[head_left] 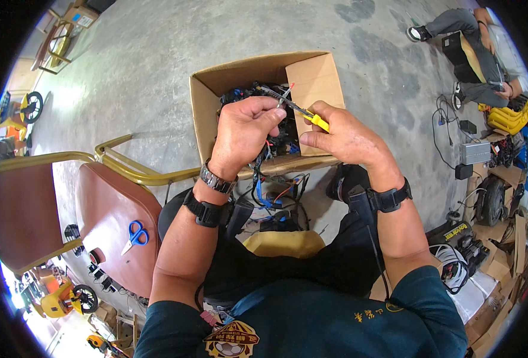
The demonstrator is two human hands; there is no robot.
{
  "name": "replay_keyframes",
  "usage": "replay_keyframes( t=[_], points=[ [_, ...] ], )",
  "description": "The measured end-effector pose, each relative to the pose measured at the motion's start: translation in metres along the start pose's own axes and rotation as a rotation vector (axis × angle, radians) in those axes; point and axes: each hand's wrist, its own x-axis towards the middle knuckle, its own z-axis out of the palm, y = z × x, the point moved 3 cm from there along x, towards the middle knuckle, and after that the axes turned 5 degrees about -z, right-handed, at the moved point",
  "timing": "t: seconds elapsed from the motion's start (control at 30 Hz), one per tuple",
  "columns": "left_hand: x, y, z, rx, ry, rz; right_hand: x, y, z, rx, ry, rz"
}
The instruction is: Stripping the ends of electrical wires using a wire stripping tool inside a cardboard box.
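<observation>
Over an open cardboard box [305, 77] of tangled black cables [235, 95], my left hand [245, 128] pinches a thin wire near its end, with more wires hanging down below the fist. My right hand [341, 134] grips a yellow-handled tool [316, 118], perhaps cutters or pliers, whose dark metal end reaches left to the wire at my left fingertips. A small red tip shows just above them; whether the jaws are closed on the wire I cannot tell. Loose blue, orange and black wires [282, 200] hang below the box's front edge.
A chair [109, 209] with blue scissors [135, 232] on it stands left. At the upper right another person [472, 30] sits near a yellow plastic case [508, 119] and power adapters [468, 126]. Cardboard scraps [496, 268] and coiled cable [457, 268] lie right; small wheeled vehicles [67, 298] stand far left.
</observation>
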Motion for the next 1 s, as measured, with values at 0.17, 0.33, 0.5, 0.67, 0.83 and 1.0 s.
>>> replay_keyframes(
  t=[0.17, 0.33, 0.5, 0.67, 0.83, 1.0],
  points=[
    [-0.002, 0.001, -0.004, 0.026, -0.006, 0.016, 0.001, -0.003, -0.001, -0.201, 0.072, -0.089],
    [0.002, -0.002, -0.003, -0.038, -0.034, 0.005, -0.002, 0.005, 0.009, -0.126, 0.225, -0.188],
    [0.001, -0.008, -0.001, -0.065, 0.086, 0.086, 0.005, -0.002, 0.015, -0.204, 0.117, -0.081],
    [0.004, -0.011, 0.000, -0.078, 0.157, 0.085, 0.008, 0.008, 0.028, 0.034, 0.015, -0.021],
    [0.003, -0.012, 0.002, -0.080, 0.197, 0.120, 0.005, 0.006, 0.029, 0.141, -0.056, -0.003],
    [0.002, -0.011, 0.004, -0.014, 0.185, 0.146, 0.004, 0.011, 0.026, -0.009, -0.021, -0.118]
  ],
)
